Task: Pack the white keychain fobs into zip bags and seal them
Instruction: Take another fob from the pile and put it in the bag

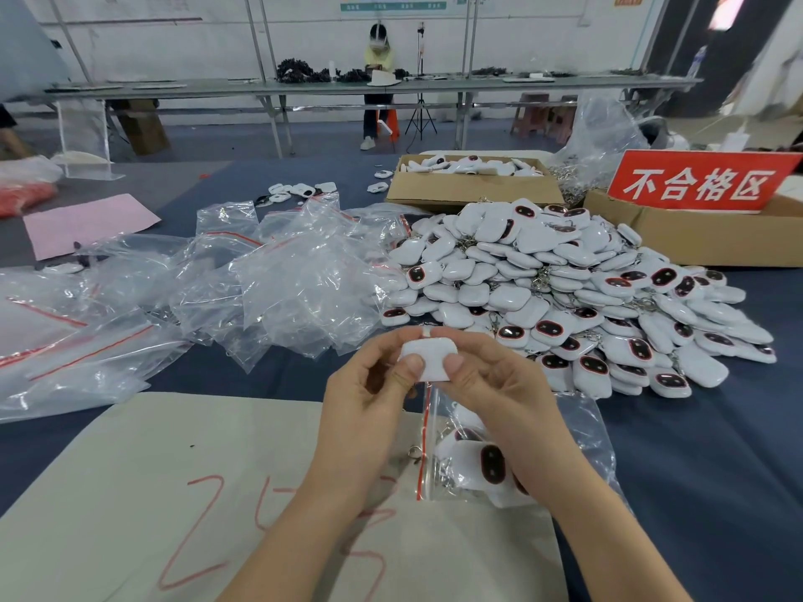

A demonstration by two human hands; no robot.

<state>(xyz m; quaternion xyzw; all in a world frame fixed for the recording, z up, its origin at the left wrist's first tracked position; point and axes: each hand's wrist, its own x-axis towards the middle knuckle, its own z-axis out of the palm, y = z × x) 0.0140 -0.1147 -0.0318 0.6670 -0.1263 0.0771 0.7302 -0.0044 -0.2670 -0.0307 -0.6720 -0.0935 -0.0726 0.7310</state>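
My left hand [369,393] and my right hand [491,388] both pinch one white keychain fob [428,360] between thumbs and fingers, held above the table. Just below it lies a clear zip bag [578,432] with a red seal strip, its mouth toward my left hand; several fobs [486,464] are inside it, partly hidden by my right wrist. A big heap of white fobs [560,293] with dark red-rimmed faces lies to the right. Empty zip bags [278,275] are piled to the left.
A beige sheet [174,493] with red handwriting covers the near table. Behind the heap stand a cardboard box [469,191] of fobs and another box [704,236] with a red sign. A pink sheet [91,225] lies far left. A person sits at a far bench.
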